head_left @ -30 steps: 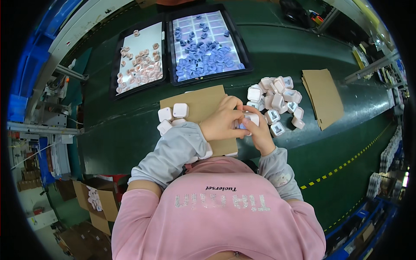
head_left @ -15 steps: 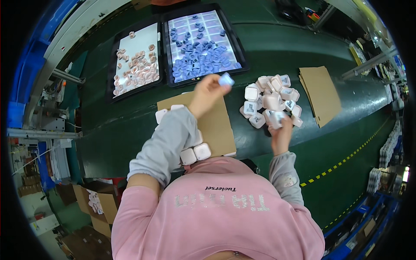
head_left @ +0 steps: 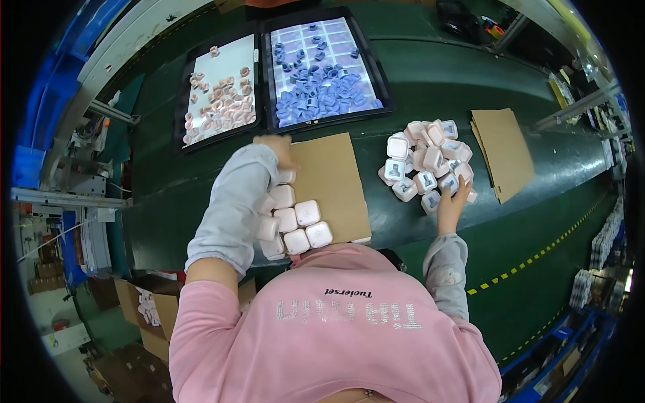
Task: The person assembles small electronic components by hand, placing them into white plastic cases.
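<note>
green bench, pale cases piled rt of cardboard. rt hand at pile edge, lt hand by cardboard's far edge; can't tell if either grips. pink shirt has sparkly lettering.

– From where does this view look?
– From the person's head, above the near edge of the green table, facing down.
– Is it near?
– Rather near, but wide: also the floor beside the table enters.

Blue bins far left; yellow dashed floor line right.
</note>
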### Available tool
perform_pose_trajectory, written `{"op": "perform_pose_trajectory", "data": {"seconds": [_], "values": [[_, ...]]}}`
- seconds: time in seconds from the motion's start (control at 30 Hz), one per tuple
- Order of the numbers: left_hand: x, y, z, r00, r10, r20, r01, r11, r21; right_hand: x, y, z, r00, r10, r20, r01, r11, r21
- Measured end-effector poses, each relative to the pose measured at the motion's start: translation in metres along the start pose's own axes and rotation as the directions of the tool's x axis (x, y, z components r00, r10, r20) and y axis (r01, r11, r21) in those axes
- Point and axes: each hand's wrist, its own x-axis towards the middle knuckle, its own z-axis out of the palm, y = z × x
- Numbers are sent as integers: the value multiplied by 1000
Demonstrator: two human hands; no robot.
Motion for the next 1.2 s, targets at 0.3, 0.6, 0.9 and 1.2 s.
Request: {"op": "perform_pose_trajectory", "data": {"seconds": [0.3,0.6,0.9,1.2], "values": [[-10,16,35,908,160,-387,-322,859,-399,-48,-107,45,784,-489,383,341,854,393],[0,79,103,877,197,-438,-472,525,-708,-78,-113,80,604,-405,686,108,895,433],[-76,135,21,880,425,-212,90,-588,-804,-74,-172,29,739,-412,534,-129,691,711],[-91,141,16,625,79,-776,-763,-149,-629,-77,-186,13,607,-374,701,-562,422,711]]}}
